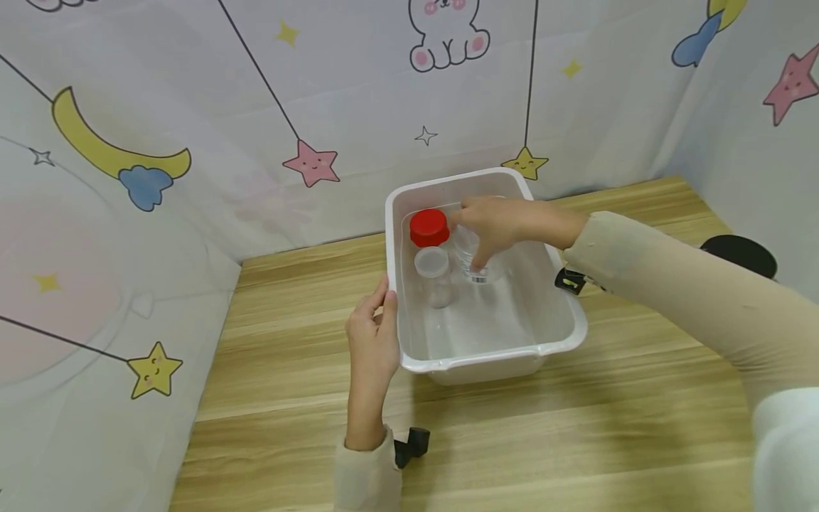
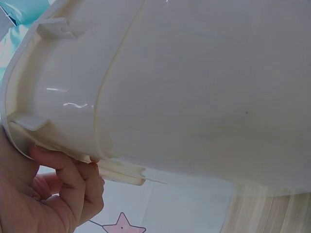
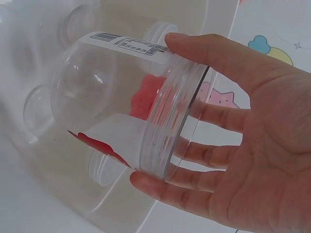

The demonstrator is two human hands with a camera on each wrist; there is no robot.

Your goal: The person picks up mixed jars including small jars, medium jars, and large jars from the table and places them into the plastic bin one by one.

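Note:
A white plastic tub (image 1: 489, 359) sits over the wooden table, and my left hand (image 1: 374, 334) grips its left rim. From the left wrist view, the fingers of that hand (image 2: 58, 189) curl at the rim beside the tub's outer wall (image 2: 204, 97). Inside the tub, my right hand (image 1: 495, 222) holds a clear plastic jar (image 3: 92, 92) with a barcode label, thumb on one side and fingers on the other. Next to it in the tub are a jar with a red lid (image 1: 429, 226) and a small clear jar with a whitish lid (image 1: 431, 262).
The wooden table (image 1: 294, 355) spreads around the tub. Behind it hangs a white cloth (image 1: 358, 92) printed with stars and moons. A black round object (image 1: 739, 254) stands at the right, partly behind the right sleeve (image 1: 678, 284).

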